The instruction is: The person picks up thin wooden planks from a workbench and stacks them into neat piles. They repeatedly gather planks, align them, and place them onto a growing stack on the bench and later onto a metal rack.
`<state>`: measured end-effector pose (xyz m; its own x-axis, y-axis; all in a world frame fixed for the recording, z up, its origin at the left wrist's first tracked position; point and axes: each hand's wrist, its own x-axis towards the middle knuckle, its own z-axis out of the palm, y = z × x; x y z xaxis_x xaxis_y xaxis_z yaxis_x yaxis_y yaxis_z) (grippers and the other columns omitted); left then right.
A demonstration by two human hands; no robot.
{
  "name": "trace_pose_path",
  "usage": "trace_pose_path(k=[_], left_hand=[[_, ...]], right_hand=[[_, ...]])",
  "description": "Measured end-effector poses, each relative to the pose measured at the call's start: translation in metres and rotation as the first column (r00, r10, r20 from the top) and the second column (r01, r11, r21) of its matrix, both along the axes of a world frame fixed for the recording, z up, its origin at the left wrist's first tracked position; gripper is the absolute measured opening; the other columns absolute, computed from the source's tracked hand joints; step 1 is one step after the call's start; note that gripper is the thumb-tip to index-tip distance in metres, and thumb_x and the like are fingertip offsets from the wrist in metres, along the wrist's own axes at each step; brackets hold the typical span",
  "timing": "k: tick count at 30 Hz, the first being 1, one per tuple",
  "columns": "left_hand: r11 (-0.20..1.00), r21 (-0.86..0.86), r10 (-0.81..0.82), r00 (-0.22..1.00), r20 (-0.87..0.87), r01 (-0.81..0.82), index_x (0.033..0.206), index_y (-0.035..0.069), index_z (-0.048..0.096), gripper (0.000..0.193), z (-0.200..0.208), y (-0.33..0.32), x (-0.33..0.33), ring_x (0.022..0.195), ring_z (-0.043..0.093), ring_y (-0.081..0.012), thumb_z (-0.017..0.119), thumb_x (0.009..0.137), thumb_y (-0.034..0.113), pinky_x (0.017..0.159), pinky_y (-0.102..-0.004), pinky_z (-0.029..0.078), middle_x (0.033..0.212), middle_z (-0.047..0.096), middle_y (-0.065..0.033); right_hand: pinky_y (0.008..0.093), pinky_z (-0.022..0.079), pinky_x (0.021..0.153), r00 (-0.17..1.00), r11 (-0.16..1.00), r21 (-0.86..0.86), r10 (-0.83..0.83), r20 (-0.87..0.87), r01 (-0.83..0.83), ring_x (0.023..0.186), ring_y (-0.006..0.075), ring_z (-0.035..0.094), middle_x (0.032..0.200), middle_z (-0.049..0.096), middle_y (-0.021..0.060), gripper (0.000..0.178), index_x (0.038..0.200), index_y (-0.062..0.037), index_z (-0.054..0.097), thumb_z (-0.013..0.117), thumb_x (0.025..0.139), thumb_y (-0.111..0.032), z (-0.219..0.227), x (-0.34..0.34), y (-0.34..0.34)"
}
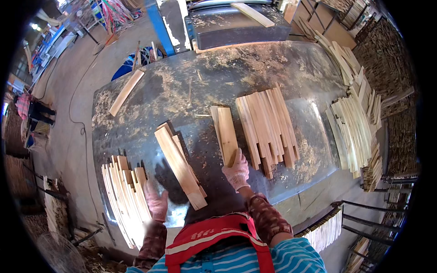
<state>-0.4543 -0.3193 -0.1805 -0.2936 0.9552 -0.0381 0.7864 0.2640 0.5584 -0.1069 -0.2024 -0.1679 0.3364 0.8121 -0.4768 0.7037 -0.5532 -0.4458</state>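
Wooden slats (226, 134), 2 or so stacked flat near the middle of the dusty metal table (255, 68), are what our right hand (236, 172) grips at their near end: gloved fingers curled over the end, thumb side toward us. Our left hand (156, 203), also gloved, sits low at the table's near left edge with fingers loosely spread and raised; we cannot tell whether it touches anything, though it lies just beside the left pile of thin strips (125, 198) and close to the near end of a thicker bundle of slats (180, 166) that runs diagonally across the table. Just right of the held slats lies a fanned batch of slats (267, 127), about 10 pieces, touching or nearly touching one another. A single slat (126, 92) rests at an angle over the table's far left edge. Sawdust covers much of the tabletop. Off the right edge stands a long stack of pale strips (354, 129). Beyond the far edge sits a dark machine (223, 25) with 1 board (252, 14) lying on top.
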Motion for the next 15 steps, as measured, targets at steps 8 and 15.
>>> trace_pose_path(k=[8,15], left_hand=[[0.927,-0.334,0.366,0.217,0.905,-0.168,0.160,0.011,0.013,0.079,-0.032,0.055,0.049,0.137,0.041,-0.0244,0.054,0.102,0.045,0.111,-0.0386,0.036,0.153,0.037,-0.0133],[0.940,-0.294,0.309,0.071,0.948,-0.175,0.151,0.008,0.031,0.066,-0.024,0.056,0.041,0.129,0.051,-0.0285,0.059,0.099,0.038,0.106,-0.0401,0.042,0.143,0.050,-0.0177]], right_hand=[[0.0431,0.040,0.109,0.904,0.967,0.217,0.208,-0.375,-0.132,0.131,0.0395,0.047,0.143,0.046,0.0271,0.112,0.153,0.0007,0.022,0.084,0.066,-0.034,0.028,-0.097,-0.054],[0.0364,0.053,0.093,0.482,0.973,0.093,-0.021,-0.876,0.211,0.107,0.0290,0.064,0.125,0.061,0.0184,0.078,0.146,0.0039,0.039,0.071,0.086,-0.036,-0.023,-0.108,-0.049]])
